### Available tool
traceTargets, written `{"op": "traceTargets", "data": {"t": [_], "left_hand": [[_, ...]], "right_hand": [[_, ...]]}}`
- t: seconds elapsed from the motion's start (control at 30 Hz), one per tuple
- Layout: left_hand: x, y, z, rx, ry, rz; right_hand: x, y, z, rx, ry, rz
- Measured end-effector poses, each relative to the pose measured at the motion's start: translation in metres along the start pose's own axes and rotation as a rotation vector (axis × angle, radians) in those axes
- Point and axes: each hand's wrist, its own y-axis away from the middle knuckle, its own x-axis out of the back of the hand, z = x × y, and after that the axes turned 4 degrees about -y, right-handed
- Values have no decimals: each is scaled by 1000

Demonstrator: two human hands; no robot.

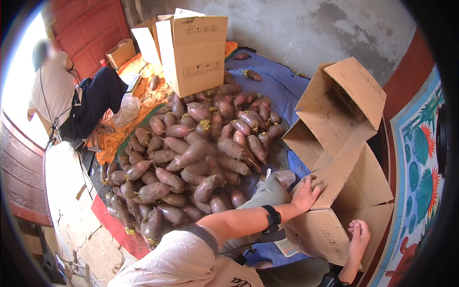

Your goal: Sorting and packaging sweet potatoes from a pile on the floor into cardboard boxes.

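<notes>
Right in front of me, an open cardboard carton (312,236) stands tilted, its flaps spread. My left hand (307,193) lies on a side flap of it, fingers apart on the cardboard. At the carton's near right side is my right hand (359,232), fingers curled, beside the open mouth; whether it grips a flap I cannot tell. A second open carton (337,107) lies on its side just beyond, its mouth towards me and dirt marks inside. To the left spreads a large heap of soil-covered sweet potatoes (193,154), some with yellow-green sprouts.
Several upright cartons (200,53) stand at the heap's back. A seated person (57,86) is at the far left near a scale (132,84) and an orange sheet (154,97). A blue sheet (265,75) lies under the heap. A tiled wall (419,172) borders the right.
</notes>
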Motion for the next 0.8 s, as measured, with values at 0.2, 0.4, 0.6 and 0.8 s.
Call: {"op": "traceTargets", "data": {"t": [0.2,0.4,0.6,0.8], "left_hand": [[0,-1,-2,3,9,-15],[0,-1,-1,8,-1,-12],[1,-1,-1,-21,-28,4],[3,0,0,5,-23,-25]], "right_hand": [[0,0,0,-2,-6,-4],[0,1,-1,7,4,2],[3,0,-2,29,11,-4],[4,0,4,23,-47,12]]}}
